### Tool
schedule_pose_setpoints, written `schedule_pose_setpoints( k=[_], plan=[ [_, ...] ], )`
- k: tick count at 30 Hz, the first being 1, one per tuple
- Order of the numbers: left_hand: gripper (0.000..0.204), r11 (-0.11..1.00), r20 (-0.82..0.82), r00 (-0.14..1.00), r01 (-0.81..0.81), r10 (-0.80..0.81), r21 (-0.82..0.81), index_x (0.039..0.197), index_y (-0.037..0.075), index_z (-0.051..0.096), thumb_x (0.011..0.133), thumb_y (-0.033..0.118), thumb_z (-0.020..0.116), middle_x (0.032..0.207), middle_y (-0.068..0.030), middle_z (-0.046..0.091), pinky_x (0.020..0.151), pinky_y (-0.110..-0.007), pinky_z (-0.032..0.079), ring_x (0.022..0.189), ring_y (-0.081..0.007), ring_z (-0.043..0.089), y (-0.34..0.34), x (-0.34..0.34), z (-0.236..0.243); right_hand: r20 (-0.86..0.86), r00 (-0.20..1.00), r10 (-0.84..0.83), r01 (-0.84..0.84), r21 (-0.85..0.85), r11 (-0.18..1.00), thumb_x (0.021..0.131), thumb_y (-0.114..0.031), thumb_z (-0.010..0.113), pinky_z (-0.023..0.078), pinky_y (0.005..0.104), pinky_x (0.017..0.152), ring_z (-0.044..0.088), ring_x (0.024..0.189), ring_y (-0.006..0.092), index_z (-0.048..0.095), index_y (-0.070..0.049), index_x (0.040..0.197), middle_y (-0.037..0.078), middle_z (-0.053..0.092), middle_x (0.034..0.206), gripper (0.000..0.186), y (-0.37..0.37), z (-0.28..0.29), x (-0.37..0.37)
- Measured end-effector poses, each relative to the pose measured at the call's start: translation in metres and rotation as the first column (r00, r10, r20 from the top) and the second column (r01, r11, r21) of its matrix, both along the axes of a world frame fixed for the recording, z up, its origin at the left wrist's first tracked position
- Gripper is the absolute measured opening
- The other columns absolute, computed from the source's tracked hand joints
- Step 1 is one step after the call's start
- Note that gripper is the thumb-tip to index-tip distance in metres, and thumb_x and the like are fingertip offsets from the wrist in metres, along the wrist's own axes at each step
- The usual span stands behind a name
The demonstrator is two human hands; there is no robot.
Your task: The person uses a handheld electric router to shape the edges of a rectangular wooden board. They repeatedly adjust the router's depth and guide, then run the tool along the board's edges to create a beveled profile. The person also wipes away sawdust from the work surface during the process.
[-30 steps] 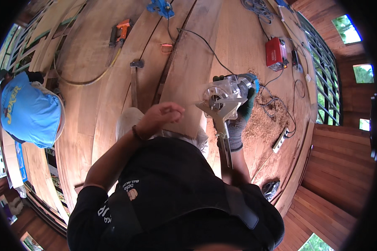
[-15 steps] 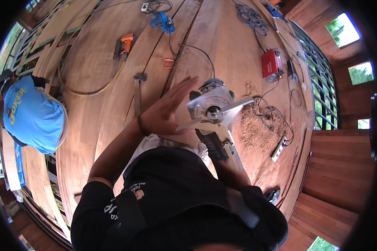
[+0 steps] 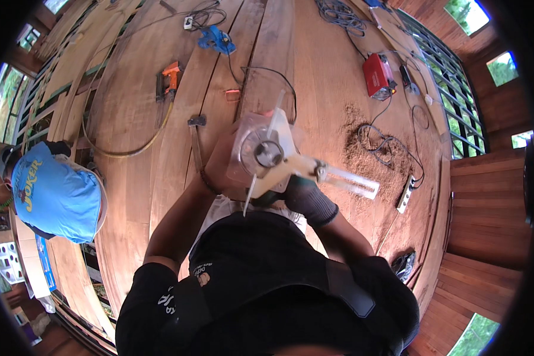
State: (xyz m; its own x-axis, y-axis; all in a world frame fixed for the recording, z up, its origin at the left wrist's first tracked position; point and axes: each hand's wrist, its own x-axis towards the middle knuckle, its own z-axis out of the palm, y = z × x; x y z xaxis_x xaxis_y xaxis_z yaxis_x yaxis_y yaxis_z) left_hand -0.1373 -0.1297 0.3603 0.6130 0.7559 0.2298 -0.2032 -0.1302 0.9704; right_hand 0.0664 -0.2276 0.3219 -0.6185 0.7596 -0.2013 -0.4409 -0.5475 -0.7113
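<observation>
A power router (image 3: 268,154) is turned with its clear base toward me and a metal edge guide on it, the guide's slotted arm pointing right. My bare left hand (image 3: 222,169) is wrapped against the router's left side, fingers mostly behind it. My gloved right hand (image 3: 305,196) grips the router below the guide on the right. A hammer (image 3: 197,121) lies on the wooden floor ahead of my left hand.
A co-worker (image 3: 56,190) in a blue shirt bends at left. An orange nail gun (image 3: 171,77), blue power tool (image 3: 216,40), red machine (image 3: 378,76), power strip (image 3: 406,194), cables and sawdust (image 3: 368,127) lie on the planks (image 3: 130,77). Open joists (image 3: 448,83) show at the edges.
My left hand has moved from apart, fingers outstretched, onto the router. The router has come from the right toward centre and turned, swinging the guide's arm from pointing down to pointing right.
</observation>
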Motion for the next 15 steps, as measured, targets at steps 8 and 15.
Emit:
schedule_pose_setpoints(
  k=[8,15],
  plan=[
    [0.067,0.873,0.024,0.976,-0.183,0.217,-0.453,0.128,0.001,0.059,0.074,0.029,0.086,0.113,-0.0106,0.068,0.093,-0.036,0.053,0.104,-0.0196,0.066,-0.028,0.001,-0.043,0.303,0.688,-0.659,0.614,0.240,0.752,0.106,-0.056,0.048,0.063,0.0338,0.066,0.077,0.074,0.0256,0.062,0.003,0.128,0.017,0.076,0.099,0.064,-0.015,0.008,0.081],
    [0.049,0.948,-0.208,0.926,-0.296,0.315,0.118,0.124,0.002,0.060,0.091,0.039,0.064,0.106,-0.0111,0.066,0.083,-0.038,0.052,0.095,-0.0222,0.064,-0.039,0.007,-0.045,0.261,0.238,-0.936,0.617,0.703,0.353,0.112,-0.034,0.044,0.049,0.0414,0.108,0.069,0.118,0.0284,0.062,0.008,0.133,0.021,0.070,0.128,0.051,-0.019,0.065,0.125]
  ],
)
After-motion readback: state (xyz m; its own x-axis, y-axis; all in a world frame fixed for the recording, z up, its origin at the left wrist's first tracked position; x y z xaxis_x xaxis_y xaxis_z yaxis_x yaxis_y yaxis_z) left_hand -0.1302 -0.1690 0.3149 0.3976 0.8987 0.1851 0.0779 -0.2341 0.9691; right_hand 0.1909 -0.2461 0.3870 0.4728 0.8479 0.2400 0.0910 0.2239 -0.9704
